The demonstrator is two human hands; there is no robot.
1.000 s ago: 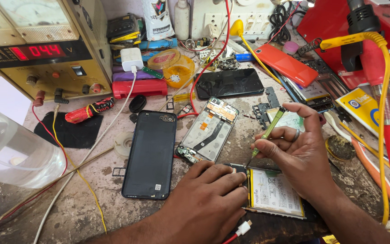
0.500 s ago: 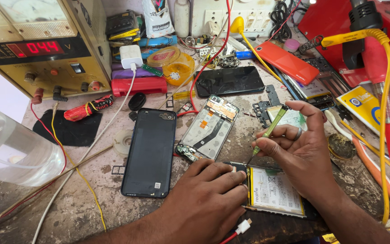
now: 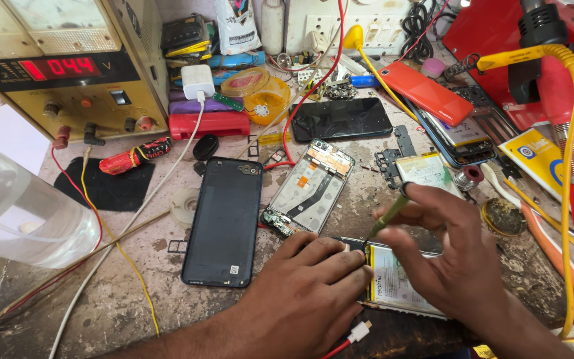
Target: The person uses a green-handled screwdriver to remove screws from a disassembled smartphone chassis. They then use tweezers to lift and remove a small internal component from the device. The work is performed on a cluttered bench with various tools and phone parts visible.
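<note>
My left hand (image 3: 307, 292) pins the phone (image 3: 400, 289), my right hand (image 3: 453, 252) at three o'clock pinches a tool (image 3: 388, 218); slipping might puncture the battery (image 3: 396, 286).

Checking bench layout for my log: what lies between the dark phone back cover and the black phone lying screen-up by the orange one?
In the head view, an opened phone frame with exposed parts lies between the dark back cover and the black phone.
</note>
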